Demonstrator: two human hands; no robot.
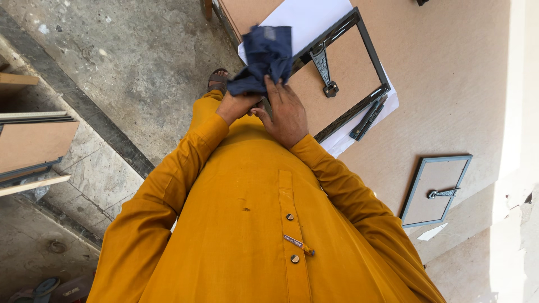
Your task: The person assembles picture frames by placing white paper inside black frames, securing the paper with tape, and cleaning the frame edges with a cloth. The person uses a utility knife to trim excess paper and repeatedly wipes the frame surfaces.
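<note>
Head view. Left hand [237, 105]: clenched on a dark blue cloth [265, 59], held at the near edge of the table [449, 73]. Right hand [287, 112]: fingers spread, pressed against the cloth and the corner of a large dark picture frame [370, 56]. Frame lies back-up on white paper [306, 19], its stand [324, 70] showing. Small grey frame [435, 191]: back-up, well apart to the right. Pen [298, 244]: clipped to the mustard shirt placket.
</note>
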